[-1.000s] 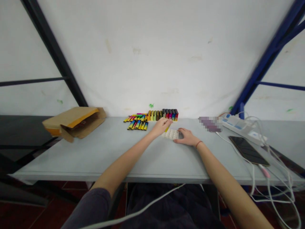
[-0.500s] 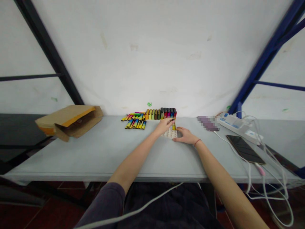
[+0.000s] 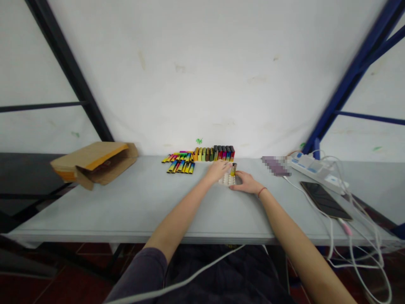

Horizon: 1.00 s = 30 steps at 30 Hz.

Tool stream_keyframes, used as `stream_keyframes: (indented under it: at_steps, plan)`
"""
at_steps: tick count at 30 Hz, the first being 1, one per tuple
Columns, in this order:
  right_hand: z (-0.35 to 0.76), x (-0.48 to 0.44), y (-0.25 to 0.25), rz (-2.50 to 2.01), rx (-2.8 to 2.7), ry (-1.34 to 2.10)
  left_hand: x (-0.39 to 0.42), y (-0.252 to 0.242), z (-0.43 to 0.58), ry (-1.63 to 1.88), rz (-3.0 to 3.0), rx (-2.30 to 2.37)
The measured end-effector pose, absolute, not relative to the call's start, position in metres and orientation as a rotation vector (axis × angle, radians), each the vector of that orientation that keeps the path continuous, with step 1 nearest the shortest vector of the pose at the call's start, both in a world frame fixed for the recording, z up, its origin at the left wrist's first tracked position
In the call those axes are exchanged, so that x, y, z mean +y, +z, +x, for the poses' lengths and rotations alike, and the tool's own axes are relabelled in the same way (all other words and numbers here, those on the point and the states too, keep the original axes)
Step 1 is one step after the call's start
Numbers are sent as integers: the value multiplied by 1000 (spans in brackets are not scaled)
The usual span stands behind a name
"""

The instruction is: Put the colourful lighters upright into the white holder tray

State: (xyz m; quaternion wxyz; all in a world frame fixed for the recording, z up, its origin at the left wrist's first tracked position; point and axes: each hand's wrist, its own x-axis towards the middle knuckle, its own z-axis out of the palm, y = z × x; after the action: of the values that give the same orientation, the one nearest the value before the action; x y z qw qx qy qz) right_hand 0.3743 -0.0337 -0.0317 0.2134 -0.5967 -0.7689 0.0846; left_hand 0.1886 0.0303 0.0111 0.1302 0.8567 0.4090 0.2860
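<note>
A small white tray with rows of pockets (image 3: 226, 180) rests on the table between my hands. One yellow lighter with a dark top (image 3: 233, 170) stands upright at the tray's far right corner. Just left of this lighter is my left hand (image 3: 218, 170), above the tray's far left part with its fingers stretched out and apart from the lighter. My right hand (image 3: 247, 184) grips the tray's right side, thumb at the near corner and fingers at the far one.
Behind the tray, several lighters stand in rows (image 3: 224, 153) against the wall. Yellow multicoloured lighters (image 3: 181, 167) lie to their left. A brown cardboard box (image 3: 91, 160) is at far left. A phone (image 3: 325, 200), power strip (image 3: 319, 169) and white cables occupy the right.
My left hand has let go of the yellow lighter's top and moved slightly left. The lighter now stands by itself in the tray. My right hand stays at the tray's side.
</note>
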Motion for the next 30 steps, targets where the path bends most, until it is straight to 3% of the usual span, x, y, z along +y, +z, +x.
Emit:
stream_keyframes:
  at_steps: [5,10,21,25,30]
  plan:
    - [373,-35,-28,-1684,-2180,266,31,26,125,770,2435,1985]
    - [372,-36,-29,-1710,-2169,230,26,15,97,548,2366,2212]
    - [373,-35,-30,-1733,-2182,235,34,8,99,404,2385,1880]
    - [374,-36,-29,-1734,-2200,254,42,6,97,605,2403,1581]
    - [375,-37,-27,-1744,-2216,261,44,5,106,880,1872,1308]
